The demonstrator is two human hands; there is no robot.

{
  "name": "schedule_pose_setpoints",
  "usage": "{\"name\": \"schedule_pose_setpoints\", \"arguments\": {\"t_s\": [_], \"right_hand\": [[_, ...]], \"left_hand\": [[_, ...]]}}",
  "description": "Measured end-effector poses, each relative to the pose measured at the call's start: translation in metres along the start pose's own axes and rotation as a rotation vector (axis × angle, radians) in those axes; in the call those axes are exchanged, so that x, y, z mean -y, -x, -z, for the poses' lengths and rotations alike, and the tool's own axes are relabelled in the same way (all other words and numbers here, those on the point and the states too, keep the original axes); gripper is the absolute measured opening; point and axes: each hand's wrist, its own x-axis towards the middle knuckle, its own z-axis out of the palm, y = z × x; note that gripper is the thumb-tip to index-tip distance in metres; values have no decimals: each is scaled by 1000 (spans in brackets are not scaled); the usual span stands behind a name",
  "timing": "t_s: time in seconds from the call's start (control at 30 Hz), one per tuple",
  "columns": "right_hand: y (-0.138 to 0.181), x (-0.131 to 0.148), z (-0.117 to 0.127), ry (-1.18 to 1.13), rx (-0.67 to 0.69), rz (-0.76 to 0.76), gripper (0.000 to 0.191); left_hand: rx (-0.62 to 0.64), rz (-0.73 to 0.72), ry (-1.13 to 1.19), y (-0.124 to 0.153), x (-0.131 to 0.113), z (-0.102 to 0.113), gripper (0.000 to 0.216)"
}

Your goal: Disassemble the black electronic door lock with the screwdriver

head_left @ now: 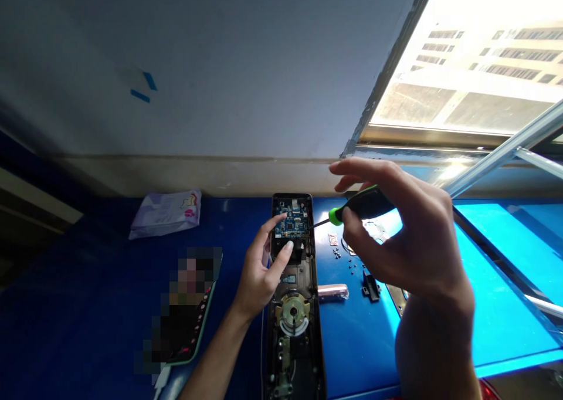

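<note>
A long black device housing point(299, 271) lies open on the blue table, its far end toward the wall. In its far part sits a blue circuit board point(292, 224). My left hand point(266, 265) grips that board, index finger on its left side and thumb at its near edge; its other fingers are mostly hidden. Held in my right hand point(409, 236) is a screwdriver point(365, 205) with a black and green handle. Its thin shaft points left, and the tip is at the board's right edge; exact contact cannot be made out. A round metal part point(294, 311) sits nearer in the housing.
Right of the housing lie several small screws point(336, 253), a black bracket point(372, 287) and a pinkish cylinder point(334, 292). At left are a phone point(193, 318) with a cable and a lilac packet point(167, 212). A metal frame point(497, 153) stands by the window.
</note>
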Motion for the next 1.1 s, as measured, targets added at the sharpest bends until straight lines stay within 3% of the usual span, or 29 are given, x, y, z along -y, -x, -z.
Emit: {"name": "schedule_pose_setpoints", "arguments": {"t_s": [0.17, 0.37, 0.6, 0.8, 0.97, 1.1], "right_hand": [[2, -2, 0, 29, -32, 3, 6], [1, -3, 3, -35, -19, 7, 38], [1, -4, 3, 19, -8, -17, 18], [2, -2, 3, 1, 7, 0, 42], [2, -5, 3, 45, -3, 5, 16], [2, -6, 3, 6, -6, 30, 27]], "left_hand": [[7, -10, 1, 0, 0, 0, 46], [2, -12, -16, 0, 0, 1, 46], [0, -13, -10, 0, -1, 0, 45], [-7, -10, -19, 1, 0, 0, 46], [3, -22, -9, 1, 3, 1, 45], [3, -42, -72, 1, 3, 2, 46]]}}
